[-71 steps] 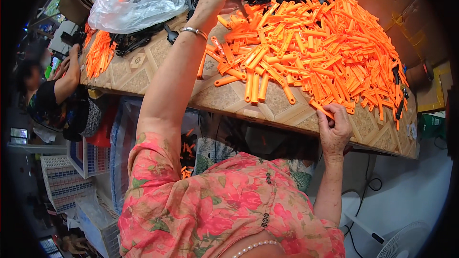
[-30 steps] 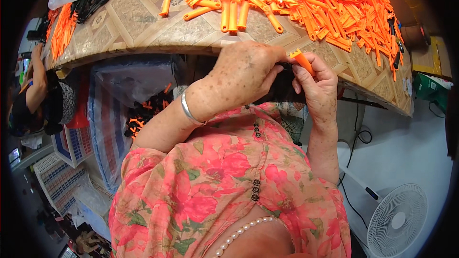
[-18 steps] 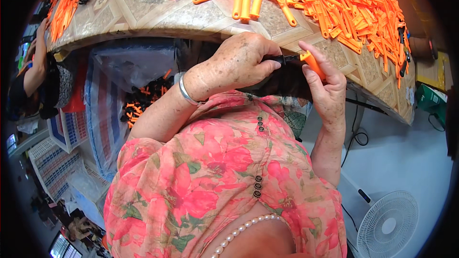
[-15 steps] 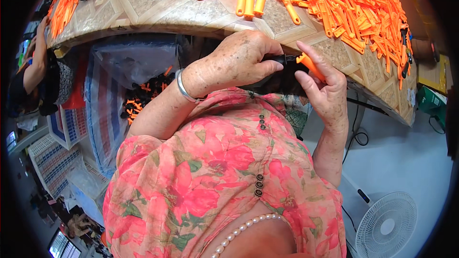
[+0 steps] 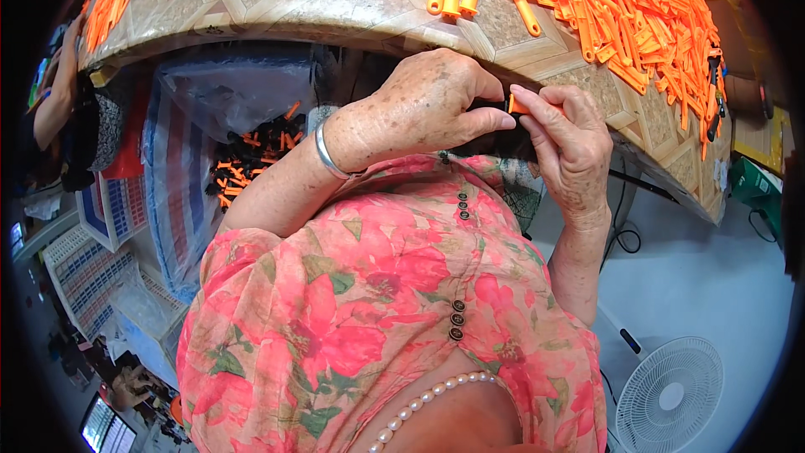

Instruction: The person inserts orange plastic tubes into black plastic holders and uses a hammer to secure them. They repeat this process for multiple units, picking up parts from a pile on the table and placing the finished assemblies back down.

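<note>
In front of my chest, just off the table edge, my two hands meet. My left hand is closed in a pinch of thumb and forefinger on a slim black piece, now almost wholly hidden by the fingers. My right hand pinches an orange plastic handle, whose flanged end shows between the fingertips, against the black piece. Whether the two are joined, I cannot tell. Beyond the hands, a large heap of orange handles covers the right part of the patterned table, with several loose ones nearer me.
Below the table at left, an open striped sack with a clear liner holds black-and-orange pieces. Another person's arm is at far left, near orange and black pieces. Plastic crates stand lower left, a white fan lower right.
My right hand has moved left and brought the orange handle up to the black piece. Its fingers have closed more tightly. The left hand has barely moved.
</note>
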{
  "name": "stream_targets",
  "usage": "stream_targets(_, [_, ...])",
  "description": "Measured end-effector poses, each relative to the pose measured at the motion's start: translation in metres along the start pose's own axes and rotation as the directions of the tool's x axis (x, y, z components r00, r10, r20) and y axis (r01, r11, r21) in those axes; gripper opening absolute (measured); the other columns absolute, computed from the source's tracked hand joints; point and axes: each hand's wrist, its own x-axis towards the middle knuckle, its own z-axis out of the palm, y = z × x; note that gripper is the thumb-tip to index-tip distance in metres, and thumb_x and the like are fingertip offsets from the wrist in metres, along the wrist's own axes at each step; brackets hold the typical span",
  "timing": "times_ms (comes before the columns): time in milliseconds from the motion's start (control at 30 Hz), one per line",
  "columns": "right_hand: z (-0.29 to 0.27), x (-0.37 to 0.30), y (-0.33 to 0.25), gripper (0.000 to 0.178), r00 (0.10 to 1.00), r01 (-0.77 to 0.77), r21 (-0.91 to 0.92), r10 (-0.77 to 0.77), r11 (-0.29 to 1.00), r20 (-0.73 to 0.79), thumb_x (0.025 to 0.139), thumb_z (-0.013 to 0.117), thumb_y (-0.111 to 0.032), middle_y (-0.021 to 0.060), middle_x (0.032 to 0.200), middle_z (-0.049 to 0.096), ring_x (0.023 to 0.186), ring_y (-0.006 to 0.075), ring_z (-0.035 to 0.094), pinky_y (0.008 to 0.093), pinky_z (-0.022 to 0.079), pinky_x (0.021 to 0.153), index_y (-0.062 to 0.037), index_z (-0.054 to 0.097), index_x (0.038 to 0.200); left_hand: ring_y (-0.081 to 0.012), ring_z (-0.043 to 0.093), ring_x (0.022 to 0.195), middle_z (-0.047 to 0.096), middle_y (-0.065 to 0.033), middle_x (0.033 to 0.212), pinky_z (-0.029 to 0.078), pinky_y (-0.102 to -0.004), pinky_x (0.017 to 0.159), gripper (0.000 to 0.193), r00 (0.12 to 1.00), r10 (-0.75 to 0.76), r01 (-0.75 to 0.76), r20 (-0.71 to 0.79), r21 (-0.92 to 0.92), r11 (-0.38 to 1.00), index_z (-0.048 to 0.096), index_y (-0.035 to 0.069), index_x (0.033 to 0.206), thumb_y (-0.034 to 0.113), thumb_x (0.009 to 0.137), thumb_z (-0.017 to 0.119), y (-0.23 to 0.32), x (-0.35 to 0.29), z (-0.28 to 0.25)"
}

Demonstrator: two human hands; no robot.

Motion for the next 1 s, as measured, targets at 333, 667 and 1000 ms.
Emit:
stream_targets(333, [0.001, -0.005, 0.003, 0.028, 0.992, -0.129, 0.261, 0.124, 0.957, 0.036, 0.080, 0.072, 0.002, 0.0048, 0.089, 0.057, 0.081, 0.0173, 0.058, 0.0296, 0.048, 0.070, -0.0088, 0.074, 0.106, -0.0342, 0.067, 0.075, 0.069, -0.0165, 0.080, 0.052, -0.0399, 0.067, 0.034, 1.000, -0.008, 0.008, -0.002, -0.057, 0.998, 0.070, 0.000, 0.098, 0.032, 0.087, 0.072, -0.007, -0.005, -0.004])
stream_targets(667, [0.007, -0.003, 0.002, 0.030, 0.993, -0.117, 0.285, 0.108, 0.951, 0.048, 0.077, 0.075, 0.002, 0.0049, 0.094, 0.053, 0.078, 0.0152, 0.057, 0.0280, 0.048, 0.067, -0.0079, 0.074, 0.105, -0.0373, 0.066, 0.080, 0.069, -0.0175, 0.085, 0.052, -0.0421, 0.070, 0.036, 0.999, 0.042, -0.042, 0.003, -0.011, 0.999, 0.070, 0.001, 0.097, 0.035, 0.085, 0.073, -0.005, -0.008, -0.007])
stream_targets(1000, [0.008, -0.002, -0.005, 0.030, 0.995, -0.092, 0.219, 0.084, 0.971, 0.046, 0.077, 0.076, 0.002, 0.0070, 0.088, 0.060, 0.076, 0.0185, 0.063, 0.0303, 0.051, 0.066, -0.0073, 0.073, 0.105, -0.0356, 0.066, 0.077, 0.069, -0.0137, 0.081, 0.052, -0.0422, 0.067, 0.032, 0.998, 0.033, -0.026, -0.061, 0.103, 0.994, 0.071, 0.003, 0.092, 0.033, 0.081, 0.074, 0.000, -0.011, -0.007])
